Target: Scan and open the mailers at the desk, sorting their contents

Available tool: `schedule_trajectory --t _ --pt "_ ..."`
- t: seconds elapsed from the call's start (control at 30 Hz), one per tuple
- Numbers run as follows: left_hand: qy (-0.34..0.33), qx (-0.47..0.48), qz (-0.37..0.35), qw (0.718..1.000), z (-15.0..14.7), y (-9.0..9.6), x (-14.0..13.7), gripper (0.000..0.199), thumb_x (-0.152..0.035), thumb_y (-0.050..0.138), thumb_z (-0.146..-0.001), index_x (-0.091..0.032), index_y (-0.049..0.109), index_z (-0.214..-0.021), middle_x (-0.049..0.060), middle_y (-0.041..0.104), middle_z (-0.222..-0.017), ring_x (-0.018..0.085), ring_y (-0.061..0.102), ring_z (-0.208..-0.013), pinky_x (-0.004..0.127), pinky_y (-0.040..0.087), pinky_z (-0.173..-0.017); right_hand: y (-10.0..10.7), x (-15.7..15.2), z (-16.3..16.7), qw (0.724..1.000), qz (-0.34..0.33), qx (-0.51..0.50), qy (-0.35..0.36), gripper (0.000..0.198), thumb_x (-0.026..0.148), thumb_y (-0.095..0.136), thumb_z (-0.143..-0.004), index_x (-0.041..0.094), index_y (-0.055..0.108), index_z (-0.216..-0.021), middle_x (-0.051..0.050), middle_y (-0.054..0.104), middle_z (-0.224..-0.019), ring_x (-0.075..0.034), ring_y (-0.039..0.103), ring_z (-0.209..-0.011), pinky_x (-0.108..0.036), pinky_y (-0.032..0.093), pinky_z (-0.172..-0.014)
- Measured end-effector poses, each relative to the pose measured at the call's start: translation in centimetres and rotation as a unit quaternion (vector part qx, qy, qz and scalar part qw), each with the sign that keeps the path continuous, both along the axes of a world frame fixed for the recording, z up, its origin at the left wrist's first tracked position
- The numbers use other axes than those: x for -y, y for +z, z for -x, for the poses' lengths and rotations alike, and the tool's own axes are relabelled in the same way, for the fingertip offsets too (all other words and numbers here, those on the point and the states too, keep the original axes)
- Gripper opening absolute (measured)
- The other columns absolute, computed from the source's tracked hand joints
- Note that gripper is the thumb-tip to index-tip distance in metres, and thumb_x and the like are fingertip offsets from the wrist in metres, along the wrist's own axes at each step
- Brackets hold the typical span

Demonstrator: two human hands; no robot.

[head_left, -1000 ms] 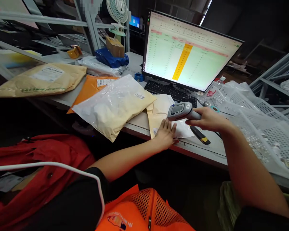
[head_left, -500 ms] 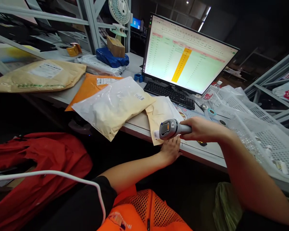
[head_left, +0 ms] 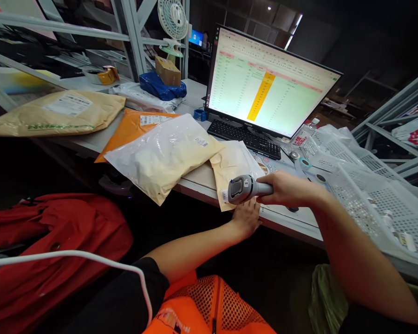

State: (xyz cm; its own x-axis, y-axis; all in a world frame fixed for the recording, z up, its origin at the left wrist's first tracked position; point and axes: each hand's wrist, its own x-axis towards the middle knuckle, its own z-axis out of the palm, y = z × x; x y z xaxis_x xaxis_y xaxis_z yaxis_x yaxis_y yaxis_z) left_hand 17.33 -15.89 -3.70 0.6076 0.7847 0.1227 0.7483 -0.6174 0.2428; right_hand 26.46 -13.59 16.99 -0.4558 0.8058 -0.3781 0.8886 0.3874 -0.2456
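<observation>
My right hand (head_left: 282,188) is wrapped round the handle of a grey barcode scanner (head_left: 243,189). The scanner's head is above the lower part of a small cream mailer (head_left: 231,160), beside a barcode label (head_left: 225,195) at its corner. My left hand (head_left: 245,217) rests at the desk's front edge by the mailer's lower end, fingers stretched out and partly hidden behind the scanner. A larger white-and-cream plastic mailer (head_left: 167,153) overlaps the small one on the left. Beneath it lies an orange mailer (head_left: 130,127).
A monitor (head_left: 271,83) showing a spreadsheet stands behind a black keyboard (head_left: 244,139). White perforated baskets (head_left: 386,199) crowd the right side. A tan parcel (head_left: 55,113) lies far left. A white cable (head_left: 73,253) crosses the lower left, over red cloth (head_left: 90,222).
The scanner and my right hand have shifted slightly left. The orange light on top of the scanner has gone out. My left hand has stayed nearly in place.
</observation>
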Motion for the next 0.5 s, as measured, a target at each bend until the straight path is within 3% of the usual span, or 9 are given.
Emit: schedule_trajectory --t 0.13,0.3,0.4,0.5 --pt "-0.01 0.015 -0.029 0.999 1.0 1.2 -0.4 0.079 -0.052 0.067 -0.1 -0.002 0.045 -0.158 0.032 0.041 -0.163 0.041 0.036 -0.156 0.056 0.031 -0.127 -0.6 -1.2 -1.8 0.999 -0.037 -0.011 -0.023 0.022 0.04 0.07 -0.085 0.02 0.072 -0.093 0.002 0.066 -0.076 -0.014 0.055 -0.069 -0.025 0.038 -0.064" --pt "-0.003 0.014 -0.027 1.0 4.8 3.5 -2.5 0.11 -0.063 0.086 -0.08 -0.018 0.035 -0.168 0.024 0.019 -0.176 0.049 0.012 -0.163 0.069 0.016 -0.13 -3.6 -4.0 -7.4 0.978 -0.148 -0.058 -0.134 0.039 0.054 0.063 -0.094 0.019 0.074 -0.107 -0.002 0.072 -0.09 -0.02 0.063 -0.081 -0.027 0.043 -0.072" --pt "-0.001 -0.04 -0.008 0.999 6.8 3.9 -3.5 0.113 -0.047 0.093 -0.076 -0.021 0.034 -0.168 0.022 0.024 -0.175 0.051 0.013 -0.162 0.074 0.015 -0.127 -7.3 -6.0 -11.2 0.944 -0.21 -0.02 -0.252 0.039 0.049 0.059 -0.099 0.015 0.074 -0.112 -0.01 0.075 -0.1 -0.025 0.069 -0.092 -0.03 0.047 -0.08" --pt "-0.056 -0.033 -0.022 0.998 8.5 4.4 -4.0 0.077 -0.017 0.075 -0.086 -0.023 0.049 -0.158 0.016 0.047 -0.166 0.044 0.036 -0.157 0.065 0.033 -0.126 -11.3 -7.4 -14.1 0.906 -0.237 0.006 -0.349 0.047 0.046 0.054 -0.104 0.012 0.068 -0.134 -0.016 0.075 -0.115 -0.029 0.071 -0.108 -0.032 0.048 -0.087"
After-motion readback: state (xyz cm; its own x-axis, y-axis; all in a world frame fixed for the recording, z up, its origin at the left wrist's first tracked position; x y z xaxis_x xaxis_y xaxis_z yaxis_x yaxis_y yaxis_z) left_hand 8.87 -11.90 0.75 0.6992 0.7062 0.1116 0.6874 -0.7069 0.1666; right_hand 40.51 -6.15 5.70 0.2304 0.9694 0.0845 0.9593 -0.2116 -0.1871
